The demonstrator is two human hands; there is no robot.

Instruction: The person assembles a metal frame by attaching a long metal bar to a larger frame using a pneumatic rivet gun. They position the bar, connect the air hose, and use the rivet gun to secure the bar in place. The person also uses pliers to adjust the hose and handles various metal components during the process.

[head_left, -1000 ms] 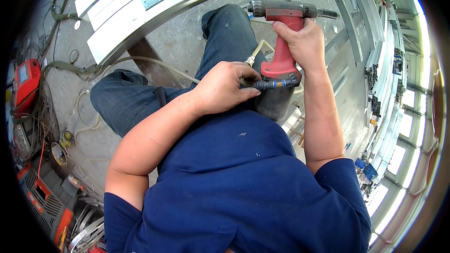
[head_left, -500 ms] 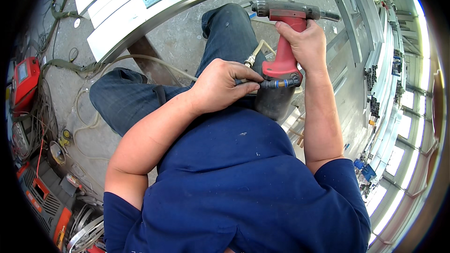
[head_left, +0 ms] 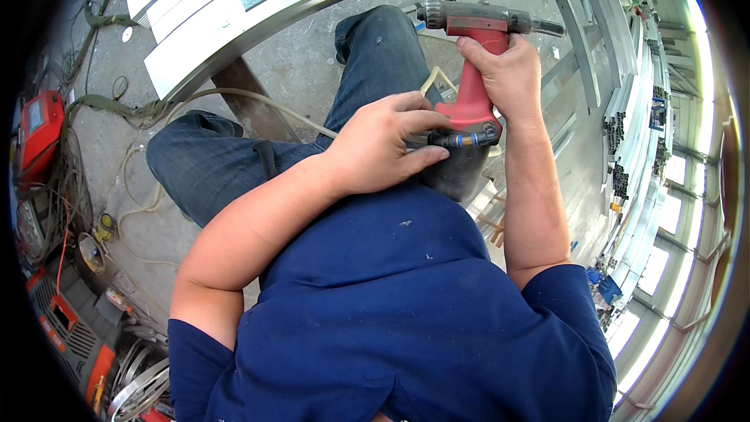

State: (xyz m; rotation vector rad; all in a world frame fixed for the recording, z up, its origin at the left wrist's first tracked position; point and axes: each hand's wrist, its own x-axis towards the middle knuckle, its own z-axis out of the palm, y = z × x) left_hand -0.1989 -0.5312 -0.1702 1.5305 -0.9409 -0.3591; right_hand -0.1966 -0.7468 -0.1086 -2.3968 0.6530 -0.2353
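Note:
My right hand (head_left: 512,78) is wrapped round the upper grip of a red and black pneumatic rivet gun (head_left: 473,90). Its dark barrel lies crosswise at the top, with the slim end pointing right. At the base of the red handle sits a black air fitting (head_left: 461,139) with blue rings. My left hand (head_left: 383,141) closes round the left end of this fitting, thumb below and fingers above, fingertips against the handle's base. A pale air hose (head_left: 258,105) runs in from the left and disappears behind the left hand. Below the handle, the dark cylinder (head_left: 461,176) rests near my belly.
Long silvery metal profiles (head_left: 297,0) lie across the front. A red machine (head_left: 41,133), tangled cables (head_left: 58,164) and an orange-grey case (head_left: 74,328) stand on the left. Stacked metal tubes (head_left: 617,148) line the right side. My bent legs (head_left: 379,62) are under the tool.
My left hand has slid right and opened its pinch to a wider hold at the fitting, covering the metal hose connector. The rivet gun and right hand have barely moved.

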